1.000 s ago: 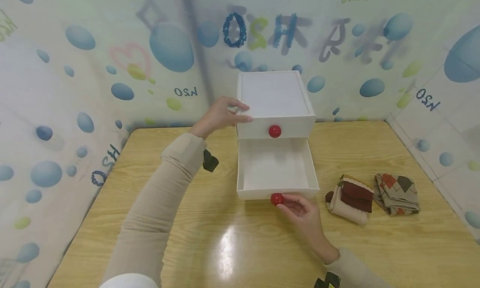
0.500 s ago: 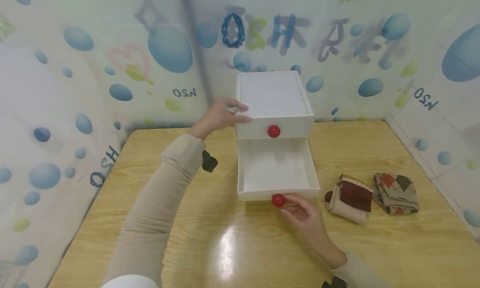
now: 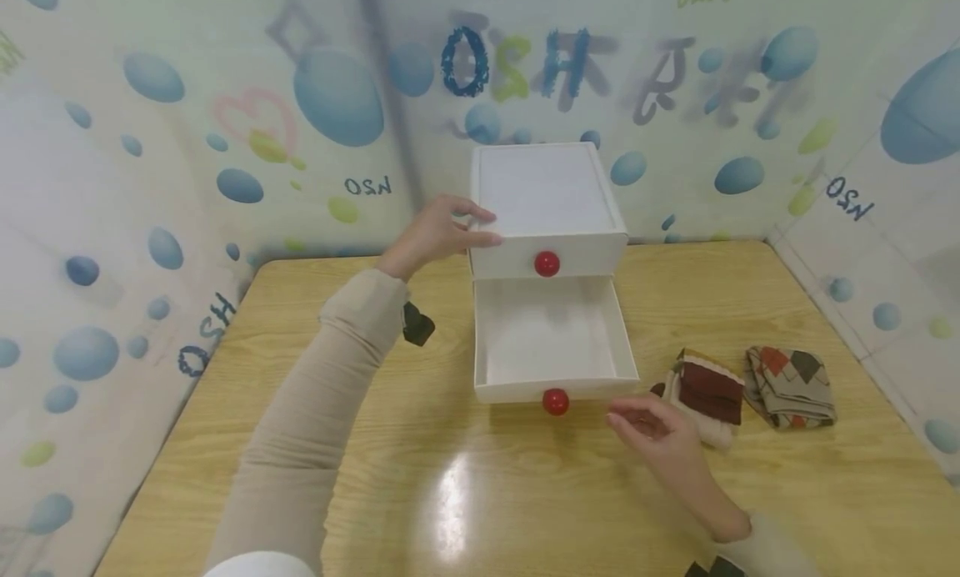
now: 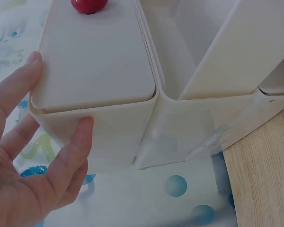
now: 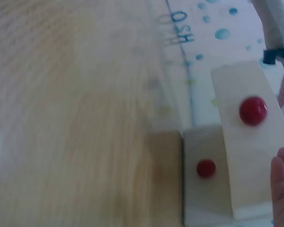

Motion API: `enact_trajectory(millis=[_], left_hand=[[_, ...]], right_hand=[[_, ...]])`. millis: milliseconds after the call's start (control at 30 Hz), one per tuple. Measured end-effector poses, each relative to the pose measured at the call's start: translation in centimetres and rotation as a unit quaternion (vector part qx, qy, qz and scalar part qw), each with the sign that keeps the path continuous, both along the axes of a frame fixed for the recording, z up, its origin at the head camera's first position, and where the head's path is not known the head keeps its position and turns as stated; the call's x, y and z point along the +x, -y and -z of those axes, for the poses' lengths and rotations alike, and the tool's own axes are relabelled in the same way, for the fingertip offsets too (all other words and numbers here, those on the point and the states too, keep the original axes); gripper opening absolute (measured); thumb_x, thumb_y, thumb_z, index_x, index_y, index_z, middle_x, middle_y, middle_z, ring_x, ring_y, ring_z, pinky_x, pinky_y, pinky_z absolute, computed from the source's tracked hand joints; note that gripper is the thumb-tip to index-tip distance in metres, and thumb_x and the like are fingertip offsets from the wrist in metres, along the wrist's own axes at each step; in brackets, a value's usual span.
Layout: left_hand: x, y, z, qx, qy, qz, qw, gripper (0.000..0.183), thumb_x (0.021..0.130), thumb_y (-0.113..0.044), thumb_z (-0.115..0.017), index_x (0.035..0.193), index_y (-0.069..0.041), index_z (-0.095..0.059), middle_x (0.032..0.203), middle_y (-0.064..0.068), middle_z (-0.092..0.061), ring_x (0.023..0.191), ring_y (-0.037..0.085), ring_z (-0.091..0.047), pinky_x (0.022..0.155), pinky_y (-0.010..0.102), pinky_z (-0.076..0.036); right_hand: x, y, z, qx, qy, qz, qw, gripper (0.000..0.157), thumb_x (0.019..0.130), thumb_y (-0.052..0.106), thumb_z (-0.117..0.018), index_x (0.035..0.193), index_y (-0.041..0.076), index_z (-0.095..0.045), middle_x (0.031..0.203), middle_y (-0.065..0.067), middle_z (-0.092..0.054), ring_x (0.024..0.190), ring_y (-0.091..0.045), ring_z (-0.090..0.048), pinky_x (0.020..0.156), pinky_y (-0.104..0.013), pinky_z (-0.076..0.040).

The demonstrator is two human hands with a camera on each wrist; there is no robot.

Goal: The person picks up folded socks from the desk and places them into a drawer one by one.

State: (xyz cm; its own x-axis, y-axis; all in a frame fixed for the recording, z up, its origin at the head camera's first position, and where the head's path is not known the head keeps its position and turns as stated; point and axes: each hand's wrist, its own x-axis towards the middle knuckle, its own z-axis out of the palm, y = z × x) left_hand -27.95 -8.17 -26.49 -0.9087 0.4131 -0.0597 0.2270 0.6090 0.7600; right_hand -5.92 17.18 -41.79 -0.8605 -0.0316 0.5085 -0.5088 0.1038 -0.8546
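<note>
A white drawer cabinet (image 3: 551,189) stands at the back of the table, its lower drawer (image 3: 551,331) pulled out with nothing inside. My left hand (image 3: 438,235) rests on the cabinet's upper left front corner; the left wrist view shows straight fingertips touching the box's edge and side. Loosely curled and holding nothing, my right hand (image 3: 663,444) is to the right of the drawer's red knob (image 3: 556,402), apart from it. A second red knob (image 3: 547,264) is on the closed top drawer. In the right wrist view the pulled-out drawer (image 5: 246,156) is blurred.
Right of the drawer lie a folded cream and maroon cloth (image 3: 708,393), partly behind my right hand, and a folded argyle cloth (image 3: 795,389). The wooden table (image 3: 390,477) meets a wall covering (image 3: 337,93) with blue dots at the back and sides.
My right hand has let go of the lower drawer's knob and moved right, toward the folded cloths. The left hand and the pulled-out drawer look almost unmoved.
</note>
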Motion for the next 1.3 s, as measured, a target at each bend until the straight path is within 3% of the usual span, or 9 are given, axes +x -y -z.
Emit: enact_trajectory(millis=[233,333,400,500,700,867,1033,1167,1300], left_hand=[[0.1,0.0,0.1,0.001,0.002,-0.007,1.0000,0.045,0.072,-0.033,-0.073,0.111,-0.013,-0.061,0.123,0.000,-0.050,0.101,0.018,-0.052,0.072,0.027,-0.050],[0.1,-0.1,0.0,0.002,0.006,-0.007,1.0000,0.045,0.072,-0.033,-0.073,0.111,-0.014,-0.060,0.124,0.000,-0.049,0.102,0.018,-0.052,0.073,0.027,-0.050],[0.1,-0.1,0.0,0.001,0.008,-0.008,0.9999,0.046,0.071,-0.033,-0.073,0.111,-0.014,-0.060,0.124,0.000,-0.049,0.102,0.018,-0.052,0.073,0.027,-0.050],[0.1,-0.2,-0.1,0.000,0.009,-0.008,0.9999,0.046,0.071,-0.033,-0.073,0.112,-0.014,-0.060,0.124,0.000,-0.049,0.102,0.019,-0.052,0.072,0.027,-0.050],[0.1,-0.2,0.0,-0.001,0.006,-0.008,0.9999,0.046,0.071,-0.032,-0.073,0.111,-0.014,-0.061,0.124,0.001,-0.049,0.101,0.019,-0.052,0.072,0.028,-0.050],[0.0,-0.1,0.0,-0.004,0.006,-0.009,0.9999,0.046,0.072,-0.033,-0.073,0.112,-0.014,-0.060,0.124,0.001,-0.049,0.100,0.019,-0.053,0.072,0.028,-0.050],[0.0,-0.2,0.0,-0.007,0.003,-0.010,0.9999,0.046,0.072,-0.034,-0.073,0.111,-0.015,-0.060,0.123,0.000,-0.050,0.097,0.018,-0.054,0.070,0.026,-0.050],[0.0,-0.2,0.1,-0.006,0.002,-0.010,0.9999,0.046,0.071,-0.034,-0.073,0.111,-0.015,-0.061,0.123,0.000,-0.049,0.097,0.018,-0.054,0.070,0.025,-0.050],[0.0,-0.1,0.1,0.000,0.008,-0.012,0.9999,0.046,0.071,-0.033,-0.073,0.111,-0.014,-0.061,0.125,0.001,-0.048,0.099,0.019,-0.053,0.071,0.028,-0.050]], right_hand=[[-0.8,-4.1,-1.0,-0.023,-0.051,-0.024,0.998,0.026,0.069,-0.027,-0.055,0.090,-0.014,-0.059,0.086,-0.008,-0.064,0.076,-0.010,-0.061,0.063,-0.015,-0.049],[-1.5,-6.0,-1.0,0.001,-0.041,-0.011,0.999,0.024,0.069,-0.026,-0.055,0.090,-0.014,-0.058,0.087,-0.006,-0.065,0.077,-0.009,-0.061,0.063,-0.014,-0.048],[-2.0,-7.2,-0.8,0.034,-0.017,0.019,0.999,0.022,0.071,-0.023,-0.056,0.092,-0.015,-0.058,0.088,-0.003,-0.065,0.076,-0.008,-0.061,0.063,-0.014,-0.048],[-3.5,-10.1,1.2,0.075,0.006,0.049,0.996,0.021,0.074,-0.016,-0.059,0.095,-0.013,-0.059,0.090,-0.001,-0.065,0.078,-0.007,-0.060,0.063,-0.014,-0.048],[-6.1,-15.5,5.2,0.158,0.063,0.122,0.978,0.025,0.080,0.004,-0.063,0.105,0.002,-0.062,0.096,0.001,-0.063,0.084,-0.006,-0.059,0.068,-0.013,-0.048],[-7.0,-17.4,6.2,0.206,0.095,0.163,0.960,0.025,0.082,0.014,-0.064,0.106,0.008,-0.062,0.095,0.009,-0.062,0.081,0.001,-0.059,0.066,-0.010,-0.046],[-6.9,-17.3,4.7,0.263,0.149,0.153,0.941,0.030,0.083,0.023,-0.063,0.110,0.009,-0.060,0.097,0.020,-0.057,0.081,0.012,-0.052,0.065,-0.007,-0.043],[-6.4,-16.0,2.4,0.282,0.191,0.101,0.935,0.038,0.084,0.024,-0.061,0.115,0.002,-0.055,0.108,0.002,-0.057,0.089,0.012,-0.046,0.069,-0.006,-0.040],[-6.4,-15.4,1.3,0.317,0.229,0.065,0.918,0.044,0.086,0.026,-0.058,0.119,-0.001,-0.050,0.118,-0.019,-0.051,0.104,-0.014,-0.050,0.077,-0.014,-0.043]])
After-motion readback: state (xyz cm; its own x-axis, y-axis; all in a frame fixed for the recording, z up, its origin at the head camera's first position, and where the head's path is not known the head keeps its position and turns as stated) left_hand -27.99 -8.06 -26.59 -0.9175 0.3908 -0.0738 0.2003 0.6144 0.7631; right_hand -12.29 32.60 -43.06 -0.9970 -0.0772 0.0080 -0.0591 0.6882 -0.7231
